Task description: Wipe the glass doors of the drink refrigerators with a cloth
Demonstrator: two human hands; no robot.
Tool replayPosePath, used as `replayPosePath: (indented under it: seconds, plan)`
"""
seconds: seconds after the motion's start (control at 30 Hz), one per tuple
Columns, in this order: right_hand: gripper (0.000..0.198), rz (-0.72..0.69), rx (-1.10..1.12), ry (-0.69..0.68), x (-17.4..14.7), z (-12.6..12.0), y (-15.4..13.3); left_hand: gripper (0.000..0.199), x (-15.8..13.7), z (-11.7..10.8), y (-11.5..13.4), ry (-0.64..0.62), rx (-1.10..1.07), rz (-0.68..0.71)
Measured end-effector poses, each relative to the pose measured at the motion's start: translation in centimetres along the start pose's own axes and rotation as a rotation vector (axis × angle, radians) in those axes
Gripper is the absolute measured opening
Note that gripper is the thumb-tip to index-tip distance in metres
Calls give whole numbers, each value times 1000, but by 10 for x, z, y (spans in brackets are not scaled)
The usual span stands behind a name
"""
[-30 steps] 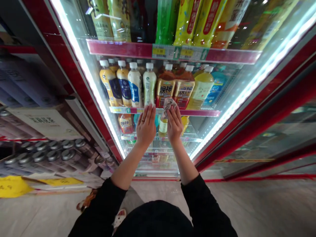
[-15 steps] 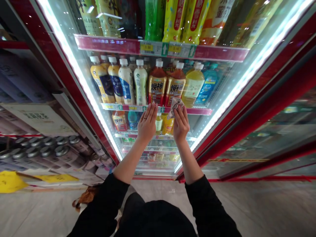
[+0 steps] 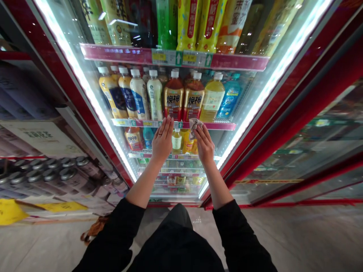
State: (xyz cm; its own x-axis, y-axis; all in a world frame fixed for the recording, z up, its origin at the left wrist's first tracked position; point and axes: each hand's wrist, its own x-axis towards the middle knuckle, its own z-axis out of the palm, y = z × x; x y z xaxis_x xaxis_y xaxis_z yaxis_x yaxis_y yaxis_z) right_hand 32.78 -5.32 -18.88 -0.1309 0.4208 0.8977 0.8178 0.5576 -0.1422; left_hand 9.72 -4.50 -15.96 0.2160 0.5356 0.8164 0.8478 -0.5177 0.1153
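My left hand (image 3: 162, 141) lies flat with its fingers stretched upward, a ring on one of them. It is against or just in front of the glass of a drinks cooler, before the price strip (image 3: 210, 125) of the middle shelf. My right hand (image 3: 205, 145) presses a crumpled greyish cloth (image 3: 195, 126) under its fingers, in front of the same strip. Behind the hands stand a dark red-brown bottle (image 3: 173, 99), a second one like it (image 3: 194, 100), and a yellow drink bottle (image 3: 213, 96).
An upper shelf strip (image 3: 238, 61) carries larger bottles. Lit red-framed edges (image 3: 272, 98) flank the cooler. On the left, a rack holds silver-capped bottles (image 3: 69, 174). A brown item (image 3: 95, 228) lies on the grey floor (image 3: 306, 234) near my left sleeve.
The whole view has shifted slightly, so the shelves appear farther left. The cloth under my right hand sits a little lower against the shelf strip. My left hand stays flat.
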Motion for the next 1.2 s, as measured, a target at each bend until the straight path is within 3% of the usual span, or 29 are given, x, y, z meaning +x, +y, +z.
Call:
replayPosePath:
  seconds: [0.13,0.2,0.3,0.47,0.6,0.73,0.8,0.97,1.07,1.2]
  plan:
    - [51,29,9,177,20,19,-2,77,2,0,16,50,-13,-13]
    - [52,29,3,196,28,26,-8,79,6,-2,26,34,-33,-5]
    - [53,-16,39,105,28,19,-10,79,13,-3,40,19,-47,10]
    - [50,-99,51,-115,5,-19,17,75,20,6,59,9,-43,53]
    - [49,43,-33,73,4,-29,37,77,25,20,78,12,-64,118]
    - [49,25,-92,194,14,-23,42,77,33,34,93,26,-56,159]
    - [48,-21,-67,161,12,-24,44,76,35,40,96,15,-55,142]
    - [50,-61,-12,-76,-14,-44,64,73,34,51,98,-22,-67,77]
    - [50,-36,-43,28,-21,-51,77,71,32,57,97,-13,-54,42]
    - [48,-18,-122,189,-3,-47,81,74,31,67,95,-18,-34,23]
